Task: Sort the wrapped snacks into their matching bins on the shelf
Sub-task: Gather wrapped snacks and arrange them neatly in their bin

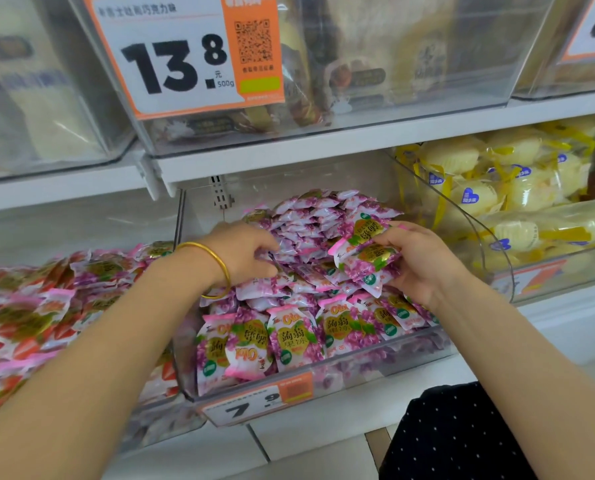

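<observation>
A person's right hand (424, 261) grips a thick clutch of grape jelly packets (365, 251) over the clear middle bin (358, 370) on a shop shelf (323, 157). The bundle is bulky and the wrappers look slick, so a packet could slide out of the fingers. Falling forward, it might clear the bin's low front wall. Slipping sideways, it might land among the red strawberry packets (29, 313) heaped in the neighbouring bin to the left, undoing the sort. The held packets are fanned between thumb and fingers, just above the heap (306, 220) of matching purple packets filling the bin. The left hand (244, 252), wearing a gold bangle (216, 268), reaches into that heap with thumb and fingers curled; whether it has pinched a packet cannot be told. Yellow wrapped cakes (496, 188) fill the bin to the right.
</observation>
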{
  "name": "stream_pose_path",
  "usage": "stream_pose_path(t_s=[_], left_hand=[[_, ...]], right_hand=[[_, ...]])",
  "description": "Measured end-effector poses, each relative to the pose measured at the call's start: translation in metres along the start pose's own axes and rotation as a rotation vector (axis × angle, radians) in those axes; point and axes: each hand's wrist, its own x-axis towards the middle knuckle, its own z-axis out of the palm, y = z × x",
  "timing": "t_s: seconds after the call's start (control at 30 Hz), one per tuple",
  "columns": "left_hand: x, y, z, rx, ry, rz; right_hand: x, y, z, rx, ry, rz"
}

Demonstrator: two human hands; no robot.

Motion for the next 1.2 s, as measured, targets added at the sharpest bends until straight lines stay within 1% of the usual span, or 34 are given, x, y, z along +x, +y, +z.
stream_pose_path(t_s=[0.03,0.1,0.23,0.27,0.33,0.43,0.5,0.53,0.6,0.67,0.73,0.8,0.93,0.97,1.03,1.1,1.13,1.17,1.2], left_hand=[[-0.001,0.001,0.003,0.045,-0.074,0.004],[0.0,0.001,0.011,0.067,-0.142,-0.004],[0.003,-0.003,0.019,0.056,-0.116,-0.015],[0.001,-0.003,0.018,0.031,-0.084,-0.006],[-0.003,0.0,0.012,-0.057,0.037,0.021],[-0.006,0.006,0.002,-0.226,0.312,0.001],[-0.006,0.012,0.0,-0.399,0.492,-0.021],[-0.005,0.015,0.002,-0.521,0.536,-0.031],[0.0,0.023,0.01,-0.728,0.52,-0.059],[0.007,0.031,0.02,-0.797,0.405,-0.076],[0.013,0.036,0.028,-0.699,0.265,-0.057],[0.018,0.037,0.034,-0.531,0.196,-0.032],[0.02,0.03,0.042,-0.073,0.192,-0.07],[0.02,0.03,0.044,0.004,0.18,-0.073],[0.02,0.033,0.047,0.079,0.184,-0.077],[0.022,0.035,0.048,0.074,0.278,-0.066],[0.023,0.037,0.046,0.004,0.357,-0.044],[0.023,0.041,0.043,-0.15,0.419,-0.007],[0.023,0.045,0.039,-0.391,0.435,0.033]], right_hand=[[0.0,0.001,0.003,-0.004,-0.009,-0.002],[-0.001,0.003,0.007,-0.001,-0.021,-0.006],[-0.002,0.003,0.009,-0.005,-0.016,0.0],[-0.003,0.002,0.008,0.002,-0.016,0.002],[-0.003,0.001,0.007,0.008,-0.013,0.003],[-0.004,-0.002,0.005,0.024,-0.001,0.005],[-0.004,-0.004,0.004,0.025,0.007,0.006],[-0.004,-0.004,0.004,0.024,0.009,0.007],[-0.004,-0.004,0.004,0.026,0.005,0.009],[-0.005,-0.004,0.003,0.028,-0.001,0.01],[-0.006,-0.004,0.002,0.035,-0.001,0.009],[-0.006,-0.004,0.001,0.041,0.005,0.008],[-0.008,-0.006,0.001,0.039,0.017,0.011],[-0.009,-0.007,0.001,0.042,0.017,0.015],[-0.01,-0.007,0.002,0.044,0.007,0.024],[-0.01,-0.007,0.002,0.055,-0.009,0.032],[-0.009,-0.006,0.002,0.07,-0.019,0.032],[-0.01,-0.006,0.002,0.085,-0.034,0.031],[-0.01,-0.006,0.001,0.099,-0.059,0.028]])
